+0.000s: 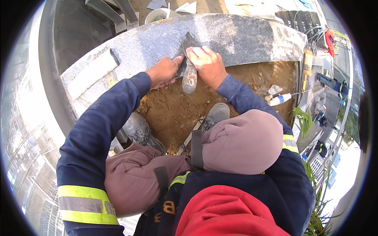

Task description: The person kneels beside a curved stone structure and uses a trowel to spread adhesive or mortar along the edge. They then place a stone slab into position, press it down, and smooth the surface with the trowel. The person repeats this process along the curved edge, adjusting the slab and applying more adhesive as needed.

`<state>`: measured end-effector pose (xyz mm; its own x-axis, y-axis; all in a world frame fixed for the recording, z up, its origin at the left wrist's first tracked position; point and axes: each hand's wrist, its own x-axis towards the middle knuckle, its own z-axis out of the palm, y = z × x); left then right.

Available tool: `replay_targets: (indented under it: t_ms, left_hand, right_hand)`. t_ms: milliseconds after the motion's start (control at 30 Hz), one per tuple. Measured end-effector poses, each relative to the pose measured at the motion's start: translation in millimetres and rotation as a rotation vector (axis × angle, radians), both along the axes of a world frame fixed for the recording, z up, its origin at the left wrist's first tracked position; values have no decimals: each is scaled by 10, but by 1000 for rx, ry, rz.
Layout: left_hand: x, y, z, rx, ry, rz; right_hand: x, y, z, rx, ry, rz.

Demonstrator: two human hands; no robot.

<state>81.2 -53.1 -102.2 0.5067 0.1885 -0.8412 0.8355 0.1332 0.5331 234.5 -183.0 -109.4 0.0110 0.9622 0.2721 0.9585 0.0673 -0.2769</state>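
Note:
My right hand (207, 65) is closed around a scraper-like hand tool (190, 80) with a worn, dusty handle that has a hole near its end. The handle points back toward me, and dark metal shows beyond my fingers. Close beside it, my left hand (164, 71) is closed, its thumb against a dark flat edge by the tool; what exactly it grips is partly hidden. Both hands are over the near edge of a long grey stone slab (145, 45), dusty and mottled, which looks curved in this view.
A pale rough-edged stone strip (94, 72) lies on the slab's left part. Brown soil (169, 112) lies below, around my shoes (216, 114). At right are a yellow caulking gun (307, 70), a white tube (279, 99) and stone chunks. A white bucket (160, 14) stands beyond; people work far right.

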Motion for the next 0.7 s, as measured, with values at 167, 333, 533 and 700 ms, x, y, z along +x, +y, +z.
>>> replay_targets:
  t_ms: [167,333,533,700]
  left_hand:
    - [14,-11,116,32,19,-24]
    - [-16,19,38,77,1,-66]
    - [-7,4,146,58,7,-46]
    - [12,7,110,80,2,-58]
  right_hand:
    - [-2,-33,-22,-42,-18,-21]
    - [302,312,10,-2,10,-42]
    - [25,113,-35,234,-48,-49]
    - [-15,59,-77,84,-14,-18]
